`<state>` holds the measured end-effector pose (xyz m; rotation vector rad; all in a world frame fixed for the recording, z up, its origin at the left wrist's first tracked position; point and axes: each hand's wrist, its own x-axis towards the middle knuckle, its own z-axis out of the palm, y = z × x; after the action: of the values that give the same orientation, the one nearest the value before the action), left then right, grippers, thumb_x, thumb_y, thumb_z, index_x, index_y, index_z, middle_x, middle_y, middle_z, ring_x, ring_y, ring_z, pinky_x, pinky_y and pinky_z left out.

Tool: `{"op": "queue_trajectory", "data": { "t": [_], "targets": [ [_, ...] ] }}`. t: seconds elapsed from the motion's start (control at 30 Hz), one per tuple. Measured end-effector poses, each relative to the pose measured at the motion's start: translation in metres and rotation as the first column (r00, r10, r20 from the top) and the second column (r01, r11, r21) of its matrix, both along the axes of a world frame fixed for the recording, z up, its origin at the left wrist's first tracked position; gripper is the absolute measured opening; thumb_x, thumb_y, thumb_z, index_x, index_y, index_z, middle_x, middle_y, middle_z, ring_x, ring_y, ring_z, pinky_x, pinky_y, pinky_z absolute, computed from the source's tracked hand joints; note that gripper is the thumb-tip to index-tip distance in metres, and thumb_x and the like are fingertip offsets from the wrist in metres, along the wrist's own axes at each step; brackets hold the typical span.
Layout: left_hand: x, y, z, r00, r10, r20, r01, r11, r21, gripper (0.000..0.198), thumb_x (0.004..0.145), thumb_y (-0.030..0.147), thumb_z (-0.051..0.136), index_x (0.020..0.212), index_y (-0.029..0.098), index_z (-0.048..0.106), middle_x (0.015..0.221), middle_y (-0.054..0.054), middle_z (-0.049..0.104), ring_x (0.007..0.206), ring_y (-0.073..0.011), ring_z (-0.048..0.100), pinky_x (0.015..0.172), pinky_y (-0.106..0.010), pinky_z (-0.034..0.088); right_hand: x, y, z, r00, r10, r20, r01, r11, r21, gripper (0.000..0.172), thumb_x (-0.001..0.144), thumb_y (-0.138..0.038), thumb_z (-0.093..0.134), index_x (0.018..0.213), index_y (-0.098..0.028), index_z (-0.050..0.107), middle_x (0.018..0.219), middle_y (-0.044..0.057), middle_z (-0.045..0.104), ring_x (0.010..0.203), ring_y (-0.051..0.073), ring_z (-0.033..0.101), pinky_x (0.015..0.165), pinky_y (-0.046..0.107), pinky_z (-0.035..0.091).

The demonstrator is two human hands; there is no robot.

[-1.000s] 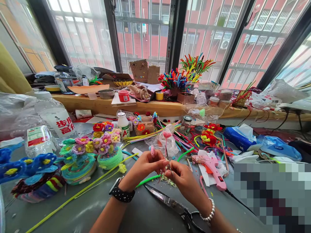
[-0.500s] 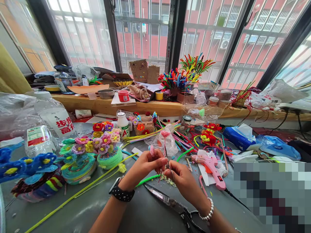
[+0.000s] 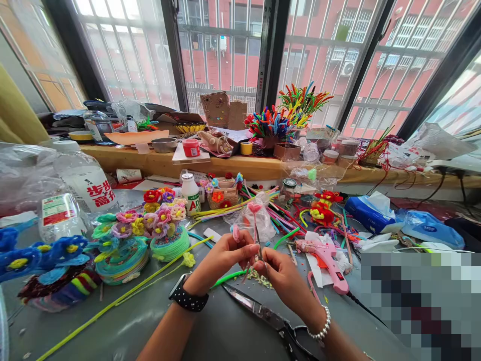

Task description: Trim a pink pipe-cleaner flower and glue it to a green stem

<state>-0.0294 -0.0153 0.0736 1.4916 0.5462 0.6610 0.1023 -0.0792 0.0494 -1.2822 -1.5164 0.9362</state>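
Note:
My left hand (image 3: 237, 250), with a dark watch on its wrist, pinches a pink pipe cleaner whose thin stem rises to a fuzzy heart-shaped tip (image 3: 254, 207). A small pink fuzzy loop (image 3: 235, 232) also sits at the fingers of this hand. My right hand (image 3: 278, 271) is closed around small scissors (image 3: 259, 245), of which a thin dark metal blade points up against the stem. Its handles are mostly hidden by the fingers. Below the hands, large black-handled scissors (image 3: 259, 311) lie on the grey table.
A pink glue gun (image 3: 330, 260) lies to the right, its cord trailing forward. Pipe-cleaner flower pots (image 3: 171, 243) stand at the left beside a long yellow pipe cleaner (image 3: 112, 306). Behind are a white bottle (image 3: 190, 193), a tissue pack (image 3: 370, 213) and a cluttered sill.
The small blade in my right hand has tilted slightly and shows more clearly beside the pink stem. Both hands stay almost in place.

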Motion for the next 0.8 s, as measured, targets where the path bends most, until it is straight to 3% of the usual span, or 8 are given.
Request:
{"op": "queue_trajectory", "data": {
  "t": [0.27,0.47,0.67,0.8],
  "targets": [
    [0.0008,-0.0007,0.0012,1.0,0.013,0.02,-0.012,0.999,-0.046,0.022,0.068,0.031,0.059,0.06,0.014,0.048,0.051,0.004,0.049,0.047,-0.0074,0.044,0.047,-0.02,0.035,0.0039,0.0005,-0.0041,1.0,-0.021,-0.007,0.021,1.0,-0.002,0.044,0.072,-0.058,0.042,0.055,-0.018,0.032,0.051,-0.006,0.029,0.048,0.008,0.025,0.042,0.021,0.02],
    [-0.0007,-0.0005,0.0039,0.998,-0.016,-0.059,0.013,0.999,-0.043,0.02,0.065,0.031,0.062,0.059,0.012,0.055,0.051,0.003,0.05,0.05,-0.0082,0.046,0.049,-0.02,0.034,0.0087,0.0025,-0.0047,0.998,-0.057,0.006,0.057,0.998,0.018,0.045,0.072,-0.06,0.04,0.056,-0.018,0.033,0.052,-0.006,0.028,0.048,0.008,0.024,0.041,0.02,0.019],
    [-0.0013,0.0003,0.0035,0.998,0.051,-0.021,-0.051,0.998,-0.019,0.019,0.065,0.028,0.063,0.058,0.013,0.054,0.053,0.002,0.055,0.05,-0.0082,0.046,0.049,-0.02,0.034,0.0074,-0.0011,0.0007,0.995,0.1,0.019,-0.101,0.992,0.071,0.055,0.073,-0.066,0.023,0.07,-0.015,0.044,0.061,-0.003,0.036,0.054,0.01,0.03,0.046,0.021,0.025],
    [-0.0006,-0.0011,0.0046,0.997,0.081,0.005,-0.081,0.995,-0.061,0.021,0.063,0.026,0.065,0.056,0.013,0.049,0.05,0.004,0.052,0.05,-0.0071,0.044,0.048,-0.019,0.032,0.0053,-0.0035,0.0019,0.988,0.119,0.101,-0.127,0.989,0.075,0.053,0.073,-0.066,0.025,0.069,-0.016,0.042,0.061,-0.003,0.037,0.055,0.01,0.031,0.049,0.021,0.027]
  ]
}}
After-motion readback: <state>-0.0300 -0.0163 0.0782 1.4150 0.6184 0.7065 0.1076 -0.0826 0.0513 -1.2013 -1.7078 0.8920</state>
